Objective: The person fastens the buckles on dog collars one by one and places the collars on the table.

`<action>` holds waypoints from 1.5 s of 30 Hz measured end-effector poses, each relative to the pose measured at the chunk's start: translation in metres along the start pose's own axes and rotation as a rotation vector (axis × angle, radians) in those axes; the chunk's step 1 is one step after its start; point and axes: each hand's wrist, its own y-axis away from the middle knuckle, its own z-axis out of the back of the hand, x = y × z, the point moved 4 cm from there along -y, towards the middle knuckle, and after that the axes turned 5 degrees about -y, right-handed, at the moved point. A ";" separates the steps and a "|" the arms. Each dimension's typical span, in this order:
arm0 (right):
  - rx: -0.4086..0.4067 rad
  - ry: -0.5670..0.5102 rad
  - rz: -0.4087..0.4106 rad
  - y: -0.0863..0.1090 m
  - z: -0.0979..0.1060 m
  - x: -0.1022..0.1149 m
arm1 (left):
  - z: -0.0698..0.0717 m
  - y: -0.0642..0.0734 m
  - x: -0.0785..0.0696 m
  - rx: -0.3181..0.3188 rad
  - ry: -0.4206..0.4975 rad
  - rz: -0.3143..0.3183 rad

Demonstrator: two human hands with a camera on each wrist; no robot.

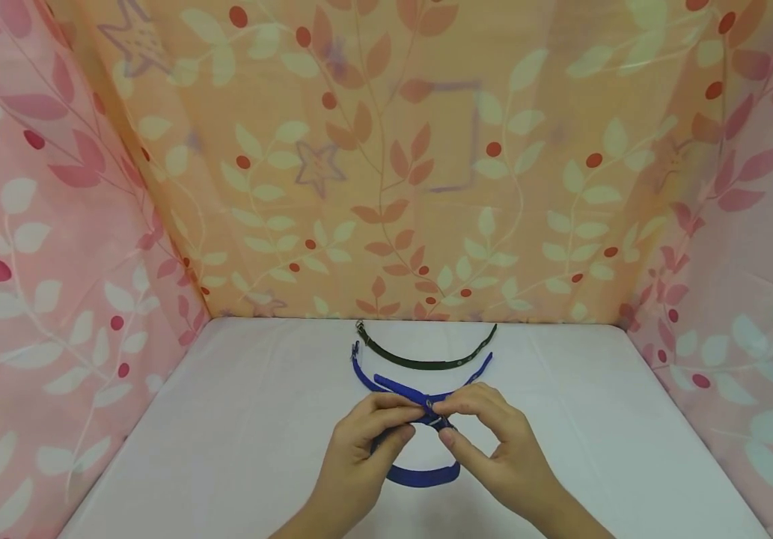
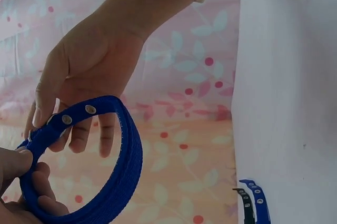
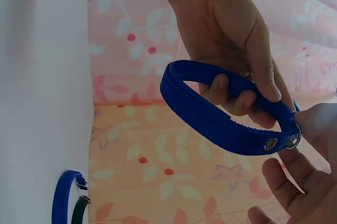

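A blue webbing pet collar [image 1: 424, 477], bent into a loop, is held up above the white table between both hands. My left hand [image 1: 371, 438] grips the band, thumb against fingers; the right wrist view shows this left hand [image 3: 226, 40] around one side of the loop. My right hand [image 1: 503, 442] pinches the collar at its metal buckle, where the strap overlaps; its free end sticks out up and left. In the left wrist view, metal eyelets [image 2: 67, 120] line the strap beside the right hand [image 2: 97, 66]. Fingers partly hide the buckle.
On the white table [image 1: 245, 419], a second blue collar [image 1: 361, 374] lies open in a curve just behind my hands. Behind that lies a dark green collar [image 1: 426, 365], also curved. Leaf-patterned curtains [image 1: 386, 187] enclose the back and both sides.
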 end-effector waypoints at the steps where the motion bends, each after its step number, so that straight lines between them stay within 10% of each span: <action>1: -0.001 0.006 0.001 0.000 0.000 0.000 | 0.000 0.000 0.000 0.007 -0.001 0.010; 16: -0.032 0.052 0.088 -0.001 0.000 0.000 | -0.012 0.004 0.003 0.266 0.006 0.154; 32: 0.010 0.110 0.022 -0.001 -0.001 -0.001 | -0.003 0.005 0.015 0.126 0.044 0.577; 45: 0.034 0.130 0.075 -0.003 -0.002 0.001 | -0.002 0.003 0.012 0.103 0.102 0.528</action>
